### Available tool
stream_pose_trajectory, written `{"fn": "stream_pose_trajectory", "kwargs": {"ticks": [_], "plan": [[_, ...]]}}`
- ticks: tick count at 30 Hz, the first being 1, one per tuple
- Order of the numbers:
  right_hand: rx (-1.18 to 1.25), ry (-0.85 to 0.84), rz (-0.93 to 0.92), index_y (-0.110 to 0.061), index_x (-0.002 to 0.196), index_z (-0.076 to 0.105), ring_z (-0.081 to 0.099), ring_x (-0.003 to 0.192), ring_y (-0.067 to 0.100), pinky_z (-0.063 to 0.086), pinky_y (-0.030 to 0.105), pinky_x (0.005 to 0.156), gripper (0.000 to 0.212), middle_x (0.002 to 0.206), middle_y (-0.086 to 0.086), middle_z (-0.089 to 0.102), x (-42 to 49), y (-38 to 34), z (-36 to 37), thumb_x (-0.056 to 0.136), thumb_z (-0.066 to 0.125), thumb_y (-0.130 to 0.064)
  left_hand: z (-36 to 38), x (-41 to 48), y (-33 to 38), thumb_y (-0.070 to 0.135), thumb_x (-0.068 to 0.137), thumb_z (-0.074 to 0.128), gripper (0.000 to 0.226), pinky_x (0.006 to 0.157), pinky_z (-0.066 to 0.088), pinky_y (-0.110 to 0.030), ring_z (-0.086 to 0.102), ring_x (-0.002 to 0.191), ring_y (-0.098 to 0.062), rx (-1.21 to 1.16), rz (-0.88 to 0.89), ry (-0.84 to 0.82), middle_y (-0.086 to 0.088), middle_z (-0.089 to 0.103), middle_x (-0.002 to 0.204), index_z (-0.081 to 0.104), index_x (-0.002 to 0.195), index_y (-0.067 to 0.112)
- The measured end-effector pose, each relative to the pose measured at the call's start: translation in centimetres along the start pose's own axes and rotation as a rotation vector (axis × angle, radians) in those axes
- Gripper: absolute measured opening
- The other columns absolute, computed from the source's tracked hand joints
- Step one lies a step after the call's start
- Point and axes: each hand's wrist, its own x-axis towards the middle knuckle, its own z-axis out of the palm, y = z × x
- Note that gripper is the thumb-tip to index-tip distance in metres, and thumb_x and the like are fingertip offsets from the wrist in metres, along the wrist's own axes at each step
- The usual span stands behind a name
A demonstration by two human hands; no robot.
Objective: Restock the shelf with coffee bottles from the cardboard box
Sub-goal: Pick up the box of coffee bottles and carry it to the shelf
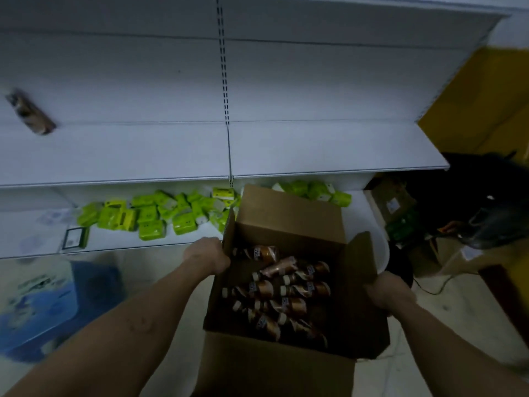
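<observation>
Fingers: left hand (206,255) clenched on cardboard box (289,213) | right hand (390,293) grips opposite wall

You are looking at a dim, underexposed view with a cool bluish cast. The white shelf (315,147) is the brightest surface, evenly lit with no hard glare. The inside of the cardboard box (289,219) sits in deep shadow, so the coffee bottles (286,293) read as murky brown shapes with unreadable labels. Your forearms are dark and soft. Motion blur smears the left side: the lone bottle (30,111) on the shelf and the blue pack (43,302) below it. Wide-angle distortion bends the shelf edges. The right side falls to near black.
</observation>
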Motion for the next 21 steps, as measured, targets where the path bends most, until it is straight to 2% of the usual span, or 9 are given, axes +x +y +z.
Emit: {"fn": "stream_pose_trajectory", "kwargs": {"ticks": [6,9,12,14,17,21], "plan": [[0.034,-0.017,0.035,-0.011,0.084,0.058,0.062,0.084,0.03,0.056,0.041,0.077,0.024,0.086,0.01,0.06,-1.7,-5.2,1.6,0.094,0.05,-0.032,-2.1,2.2,-5.4,0.038,0.081,0.056,0.042,0.078,0.047,-0.035,0.06,0.105,-0.031,0.017,0.003,-0.016,-0.016,0.063,0.114,0.06,0.109,0.007],[0.065,-0.036,0.047,-0.008,0.096,0.062,0.063,0.081,0.029,0.055,0.037,0.069,0.028,0.091,0.013,0.064,-1.4,-6.0,3.3,0.094,0.05,-0.034,-2.5,3.3,-6.0,0.039,0.081,0.057,0.044,0.073,0.044,-0.033,0.059,0.105,-0.031,0.039,0.016,-0.02,-0.015,0.062,0.114,0.058,0.111,0.006],[0.097,-0.047,0.08,-0.008,0.089,0.06,0.063,0.076,0.027,0.048,0.032,0.061,0.029,0.084,0.01,0.062,-0.9,-5.7,5.5,0.092,0.052,-0.036,-2.1,3.9,-6.2,0.039,0.08,0.057,0.043,0.072,0.045,-0.033,0.061,0.102,-0.032,0.072,0.029,-0.02,-0.016,0.063,0.11,0.06,0.107,0.006],[0.149,-0.047,0.111,-0.01,0.082,0.056,0.062,0.075,0.026,0.047,0.031,0.062,0.027,0.082,0.008,0.06,-0.5,-5.2,6.9,0.091,0.054,-0.036,-1.3,4.1,-6.0,0.042,0.08,0.055,0.041,0.072,0.049,-0.035,0.063,0.095,-0.033,0.077,0.045,-0.021,-0.016,0.066,0.103,0.064,0.099,0.007],[0.23,-0.058,0.159,-0.01,0.087,0.057,0.064,0.078,0.027,0.056,0.04,0.073,0.024,0.087,0.01,0.062,0.1,-4.9,8.0,0.09,0.056,-0.033,-0.4,4.4,-5.1,0.044,0.081,0.053,0.04,0.07,0.049,-0.035,0.064,0.092,-0.033,0.081,0.06,0.011,-0.014,0.067,0.098,0.065,0.095,0.008],[0.292,-0.064,0.243,-0.006,0.089,0.056,0.063,0.075,0.028,0.056,0.039,0.073,0.022,0.084,0.012,0.061,-1.1,-5.3,9.9,0.089,0.058,-0.028,-1.1,6.7,-4.2,0.041,0.081,0.054,0.036,0.065,0.044,-0.032,0.064,0.092,-0.033,0.116,0.129,0.023,-0.015,0.066,0.098,0.064,0.092,0.008]]}}
